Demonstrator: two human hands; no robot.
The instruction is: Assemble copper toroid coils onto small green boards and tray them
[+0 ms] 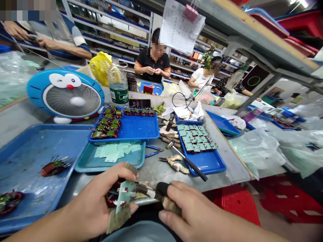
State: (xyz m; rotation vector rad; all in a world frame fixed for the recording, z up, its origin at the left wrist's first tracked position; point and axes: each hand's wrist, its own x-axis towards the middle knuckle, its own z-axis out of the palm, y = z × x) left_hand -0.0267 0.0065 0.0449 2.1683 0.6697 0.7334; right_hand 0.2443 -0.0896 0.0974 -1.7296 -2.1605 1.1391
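My left hand [88, 201] is closed around a copper-wound coil [111, 200] with a pale green board [123, 195] on its side facing right. Tape wraps the thumb and a finger of that hand. In my right hand [191, 210] are pliers [150, 192] with wrapped handles, their nose at the board where wire leads poke through. Whether the jaws grip a lead is too small to tell. A blue tray [141, 129] behind holds several coils, and the teal tray [84, 159] below it holds loose green boards [117, 150].
At left, a large blue tray [75, 134] carries coils [54, 168]. Blue-handled cutters [153, 152], taped pliers [176, 164] and a hammer [191, 163] lie mid-bench. A tray [209, 163] at right holds boarded coils. Behind stand a blue fan [75, 97] and a bottle [118, 87]; several people sit beyond.
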